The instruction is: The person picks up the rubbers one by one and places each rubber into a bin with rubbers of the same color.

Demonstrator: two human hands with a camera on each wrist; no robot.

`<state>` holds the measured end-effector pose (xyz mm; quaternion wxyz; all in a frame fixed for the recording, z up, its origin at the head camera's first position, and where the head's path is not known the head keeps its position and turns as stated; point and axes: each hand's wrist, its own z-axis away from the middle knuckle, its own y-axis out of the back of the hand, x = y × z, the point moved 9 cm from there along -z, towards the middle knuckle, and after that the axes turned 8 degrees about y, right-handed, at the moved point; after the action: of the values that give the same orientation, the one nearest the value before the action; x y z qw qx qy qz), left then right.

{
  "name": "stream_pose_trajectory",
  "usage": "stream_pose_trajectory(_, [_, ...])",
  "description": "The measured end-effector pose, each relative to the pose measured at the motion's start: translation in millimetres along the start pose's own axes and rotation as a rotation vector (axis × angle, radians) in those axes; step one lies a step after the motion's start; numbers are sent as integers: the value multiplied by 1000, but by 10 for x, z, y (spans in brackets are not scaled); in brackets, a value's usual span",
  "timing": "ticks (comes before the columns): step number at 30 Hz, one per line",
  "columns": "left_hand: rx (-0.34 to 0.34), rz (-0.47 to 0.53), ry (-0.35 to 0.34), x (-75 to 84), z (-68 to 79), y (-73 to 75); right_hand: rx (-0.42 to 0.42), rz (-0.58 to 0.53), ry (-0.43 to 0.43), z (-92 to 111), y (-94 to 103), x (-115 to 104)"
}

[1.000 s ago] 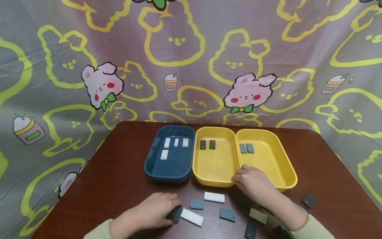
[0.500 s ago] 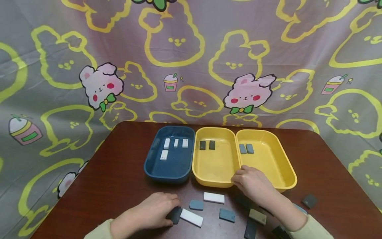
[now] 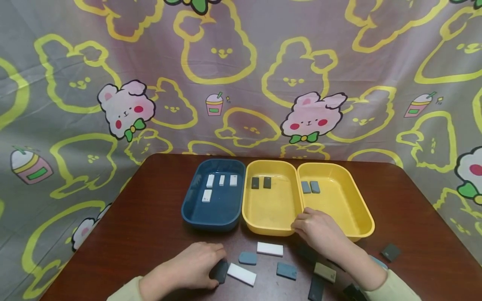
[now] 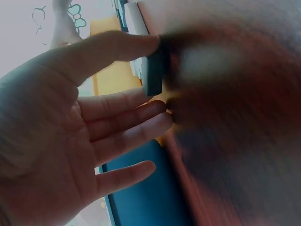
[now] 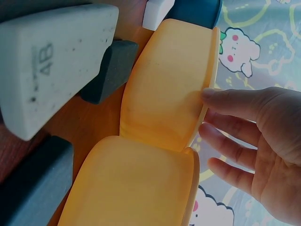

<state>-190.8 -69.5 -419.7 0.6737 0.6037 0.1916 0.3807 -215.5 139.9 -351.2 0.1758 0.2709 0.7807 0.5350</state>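
My left hand [image 3: 196, 265] is low over the table at the front left. It pinches a dark eraser [image 3: 220, 271] between thumb and index finger; in the left wrist view this eraser [image 4: 154, 73] stands on edge against the thumb tip, the other fingers spread loosely below. My right hand [image 3: 320, 230] rests at the near right corner of the middle yellow tray [image 3: 263, 229]. In the right wrist view the thumb touches that tray's rim, while the other fingers are relaxed and fairly straight. A white eraser [image 3: 242, 274] lies just right of the left hand.
A blue tray [image 3: 212, 225] holds several white erasers, the middle tray two dark ones, the right yellow tray [image 3: 367, 217] two blue-grey ones. Loose on the table are another white eraser [image 3: 270, 249], blue-grey erasers [image 3: 286, 271], an olive one [image 3: 325, 272] and dark ones [image 3: 390, 252].
Both hands stay in place, and the erasers and trays lie as before. Only the head view has shifted very slightly.
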Motion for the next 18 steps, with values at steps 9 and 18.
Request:
stream_pose_trajectory(9, [-3,40,45,-62,49,119,-2,6,2,-12,28,-14])
stream_pose_trajectory(18, [45,100,86,-116,67,424,-3,4,2,-14,28,-13])
